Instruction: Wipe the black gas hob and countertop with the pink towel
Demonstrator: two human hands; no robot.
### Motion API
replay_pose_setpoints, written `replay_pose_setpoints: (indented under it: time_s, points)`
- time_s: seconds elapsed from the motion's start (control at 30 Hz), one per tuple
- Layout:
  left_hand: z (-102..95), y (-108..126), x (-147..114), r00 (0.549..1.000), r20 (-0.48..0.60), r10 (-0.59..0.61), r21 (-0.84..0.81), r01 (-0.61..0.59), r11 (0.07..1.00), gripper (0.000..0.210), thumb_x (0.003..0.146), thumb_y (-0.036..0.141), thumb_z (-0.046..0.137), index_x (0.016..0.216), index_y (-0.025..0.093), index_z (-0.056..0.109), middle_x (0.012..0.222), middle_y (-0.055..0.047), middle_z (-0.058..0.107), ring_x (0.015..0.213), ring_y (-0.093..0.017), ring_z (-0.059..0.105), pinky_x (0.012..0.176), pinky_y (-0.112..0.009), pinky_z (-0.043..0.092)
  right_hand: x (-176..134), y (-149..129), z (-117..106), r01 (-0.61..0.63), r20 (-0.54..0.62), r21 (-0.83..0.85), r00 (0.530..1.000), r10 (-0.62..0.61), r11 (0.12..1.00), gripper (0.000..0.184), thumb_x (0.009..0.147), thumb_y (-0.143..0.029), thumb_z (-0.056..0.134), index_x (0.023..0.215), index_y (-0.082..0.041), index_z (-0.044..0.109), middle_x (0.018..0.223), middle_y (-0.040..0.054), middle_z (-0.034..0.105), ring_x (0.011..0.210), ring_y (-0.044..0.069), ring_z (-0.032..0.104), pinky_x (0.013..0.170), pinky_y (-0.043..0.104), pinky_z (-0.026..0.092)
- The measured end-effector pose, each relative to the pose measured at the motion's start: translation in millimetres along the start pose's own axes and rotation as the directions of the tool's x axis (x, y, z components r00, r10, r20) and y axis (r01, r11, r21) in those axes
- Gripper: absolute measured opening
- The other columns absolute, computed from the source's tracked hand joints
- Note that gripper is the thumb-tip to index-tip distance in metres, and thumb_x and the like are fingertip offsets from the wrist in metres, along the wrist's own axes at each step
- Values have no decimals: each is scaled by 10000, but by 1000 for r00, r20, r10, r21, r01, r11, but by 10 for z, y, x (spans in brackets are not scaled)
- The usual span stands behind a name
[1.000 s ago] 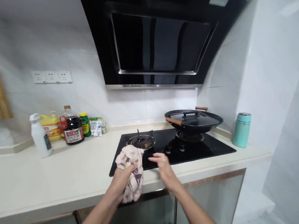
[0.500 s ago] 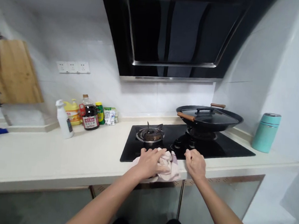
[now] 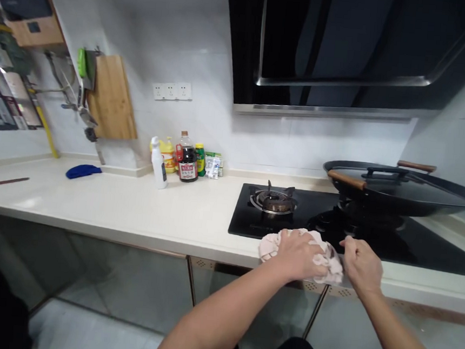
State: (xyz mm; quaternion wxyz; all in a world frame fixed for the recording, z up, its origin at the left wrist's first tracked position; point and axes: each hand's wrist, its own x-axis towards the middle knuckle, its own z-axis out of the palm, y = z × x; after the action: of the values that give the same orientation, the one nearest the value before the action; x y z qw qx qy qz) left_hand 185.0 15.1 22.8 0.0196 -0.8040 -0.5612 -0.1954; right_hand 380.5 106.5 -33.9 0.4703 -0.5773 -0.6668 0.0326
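Observation:
A crumpled pale pink cloth (image 3: 269, 246) is bunched at the front edge of the counter, against the black gas hob (image 3: 245, 219). My left hand (image 3: 299, 255) presses down on it, fingers curled over the folds. Just right of the cloth, my right hand (image 3: 363, 263) rests at the counter's edge, closed in a fist, with nothing visible in it. Whether it touches the cloth's edge I cannot tell. Behind my hands are the left burner (image 3: 274, 201) and a lidded black wok (image 3: 402, 186) with wooden handles on the right burner.
On the counter (image 3: 196, 215) to the left stand a white spray bottle (image 3: 159, 164), a dark sauce bottle (image 3: 188, 162) and a green bottle (image 3: 200, 160). A blue cloth (image 3: 83, 171) lies further left. The range hood (image 3: 341, 48) hangs above the hob.
My view has swung left, bringing in more of the counter and the window side. My left hand stays on the cloth, and my right fist is now closer to the cloth.

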Motion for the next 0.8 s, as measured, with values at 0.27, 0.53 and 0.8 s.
replay_pose_setpoints:
  time_s: [0.27,0.53,0.8]
  points:
    - [-754,-1111,-971,963,-87,-256,150,266,952,384,815,569,721,1129,359,788,1449,-61,554,1318,-345,462,1116,-564,309,4,1,7,22,73,-57,997,-17,998,612,936,-581,256,820,-231,745,1028,115,707,1004,320,622,830,442,454]
    - [-1295,-1994,-1846,879,-97,-467,309,473,825,499,906,552,591,1353,343,666,1370,-107,619,1201,-378,542,989,-570,412,-53,17,-42,33,83,-23,996,-31,999,534,967,-525,322,871,-235,760,1097,82,713,998,293,619,762,407,441]
    - [-904,-1684,-1899,929,-193,-316,311,363,878,530,928,558,559,1413,346,598,1367,-60,623,1188,-312,522,1003,-489,384,-97,-95,-23,110,-2,-80,994,-111,991,541,986,-495,304,800,-234,741,999,70,711,934,259,614,758,386,406]
